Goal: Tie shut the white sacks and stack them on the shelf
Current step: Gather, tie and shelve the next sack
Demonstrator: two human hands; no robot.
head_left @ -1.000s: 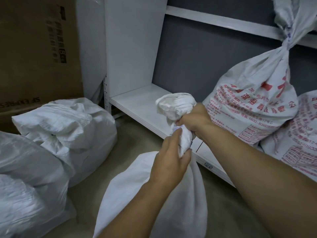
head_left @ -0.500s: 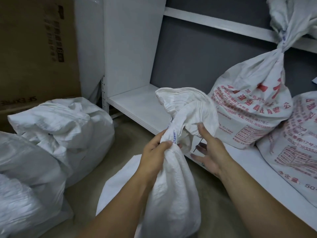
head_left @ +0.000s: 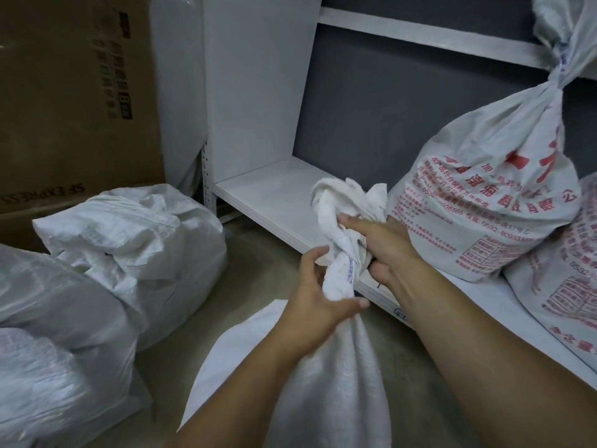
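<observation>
The white sack (head_left: 326, 392) is stood on the floor just before the shelf (head_left: 268, 185). Its twisted neck is clamped low by the left hand (head_left: 315, 307) and higher by the right hand (head_left: 387, 253). The weave is judged soft and slippery, so it is best gripped at the neck.

Right grip (head_left: 386, 250): open and clear of the white woven plastic sack (head_left: 336, 389) half a second ago. Now back on the twisted neck, forefinger laid along it, lower fingers curled under.

Left grip (head_left: 315, 307): was pinching high at the neck. Now sits lower, thumb across the front.

Sack mouth (head_left: 349, 198): had flared wide. Now bunched into a crumpled, twisted wad above both grips.
</observation>
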